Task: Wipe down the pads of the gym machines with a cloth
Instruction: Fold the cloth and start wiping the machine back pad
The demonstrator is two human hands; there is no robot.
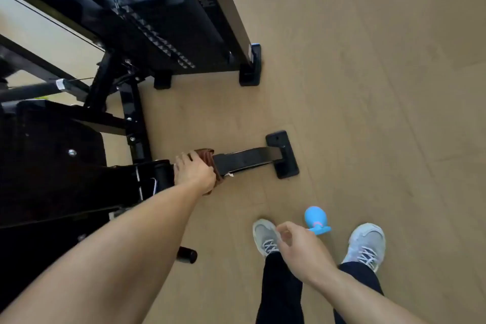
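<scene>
Cloth (207, 163), brown and folded, clamped under left hand (193, 172) at the end of the black machine pad (79, 179), above the floor bar (247, 159). Long axis roughly toward and away from the body. Could slip off the rounded end if pressed unevenly. Right hand (299, 247) pinching a blue spray bottle (315, 219).

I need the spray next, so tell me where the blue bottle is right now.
In the head view the blue bottle is at lower right, held in the right hand above the floor, between the two grey shoes.
</scene>
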